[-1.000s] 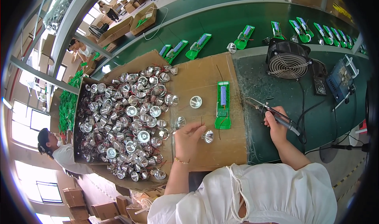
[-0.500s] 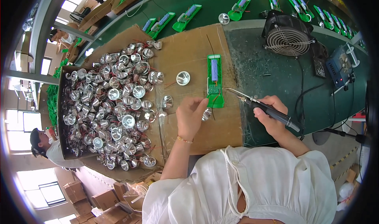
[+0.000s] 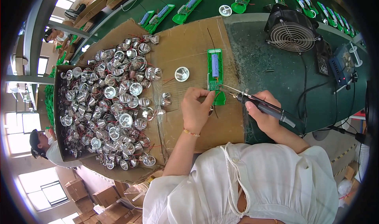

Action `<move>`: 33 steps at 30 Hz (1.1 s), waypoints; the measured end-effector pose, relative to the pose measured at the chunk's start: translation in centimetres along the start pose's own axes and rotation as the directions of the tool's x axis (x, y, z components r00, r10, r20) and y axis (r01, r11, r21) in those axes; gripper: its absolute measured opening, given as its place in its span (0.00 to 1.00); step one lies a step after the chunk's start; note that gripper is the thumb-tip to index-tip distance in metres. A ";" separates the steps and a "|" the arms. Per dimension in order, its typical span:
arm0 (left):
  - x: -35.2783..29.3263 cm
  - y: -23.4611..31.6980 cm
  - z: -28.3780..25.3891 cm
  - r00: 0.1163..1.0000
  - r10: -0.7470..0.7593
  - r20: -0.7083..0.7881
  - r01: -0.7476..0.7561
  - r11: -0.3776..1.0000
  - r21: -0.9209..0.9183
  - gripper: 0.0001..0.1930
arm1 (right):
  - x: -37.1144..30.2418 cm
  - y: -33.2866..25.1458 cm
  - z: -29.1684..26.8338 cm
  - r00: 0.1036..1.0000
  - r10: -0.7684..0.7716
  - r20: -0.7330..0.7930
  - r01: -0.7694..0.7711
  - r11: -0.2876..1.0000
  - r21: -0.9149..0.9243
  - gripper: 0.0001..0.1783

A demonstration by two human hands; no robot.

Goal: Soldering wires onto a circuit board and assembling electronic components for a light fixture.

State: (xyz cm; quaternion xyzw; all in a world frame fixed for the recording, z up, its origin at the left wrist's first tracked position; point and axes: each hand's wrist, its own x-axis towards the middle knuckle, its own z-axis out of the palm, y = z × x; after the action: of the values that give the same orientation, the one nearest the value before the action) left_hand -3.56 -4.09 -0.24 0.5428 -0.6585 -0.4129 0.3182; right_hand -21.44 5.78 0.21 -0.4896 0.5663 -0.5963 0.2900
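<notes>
The right hand (image 3: 265, 119) gripped a soldering iron (image 3: 277, 114) over a green casing (image 3: 221, 99), battery (image 3: 215, 65) already seated; the left hand (image 3: 196, 109) pinched closed, contents unclear. Reflectors (image 3: 125, 120) lay loose left of the casing.

Left head-worn fisheye camera, looking steeply down from above; left hand (image 3: 196, 107), right hand (image 3: 266, 111), bench (image 3: 272, 58) near; rim bends straight edges.

- Flat brown cardboard sheet (image 3: 189, 38): matt.
- On the sheet, long green plastic casing (image 3: 220, 70): smooth.
- Left of the sheet, piled silver cup-shaped reflectors (image 3: 126, 120): metallic-looking, mirror-glossy.
</notes>
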 end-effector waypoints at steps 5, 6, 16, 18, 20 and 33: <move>0.2 0.1 0.2 0.999 0.039 -0.015 -0.039 0.999 0.032 0.06 | -0.1 0.1 0.0 0.998 0.047 0.028 -0.047 0.999 -0.004 0.09; 0.2 0.0 0.2 0.999 0.039 -0.016 -0.038 0.999 0.033 0.06 | -0.2 0.2 0.0 0.999 0.047 0.009 -0.047 0.999 0.014 0.09; 0.2 -0.1 0.3 0.999 0.021 -0.029 -0.021 1.000 0.009 0.07 | -0.8 0.9 0.0 0.992 0.108 -0.065 -0.102 0.991 0.084 0.10; 0.2 -0.1 0.3 0.999 0.032 -0.036 -0.032 0.999 0.009 0.07 | -0.8 1.0 0.0 0.992 0.111 -0.066 -0.105 0.990 0.091 0.10; 0.2 0.3 0.2 0.999 0.028 -0.025 -0.028 0.999 0.027 0.08 | -0.8 1.0 0.0 0.991 0.115 -0.067 -0.108 0.989 0.099 0.10; 0.5 0.7 -0.5 0.993 0.033 0.112 -0.029 0.999 -0.043 0.06 | 0.1 0.4 0.7 0.975 0.216 -0.055 -0.200 0.959 0.202 0.09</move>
State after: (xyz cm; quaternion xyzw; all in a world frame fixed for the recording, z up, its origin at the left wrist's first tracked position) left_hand -3.55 -4.59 0.57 0.5016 -0.6751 -0.4515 0.2979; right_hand -20.90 5.34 -0.28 -0.3733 0.5642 -0.6334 0.3757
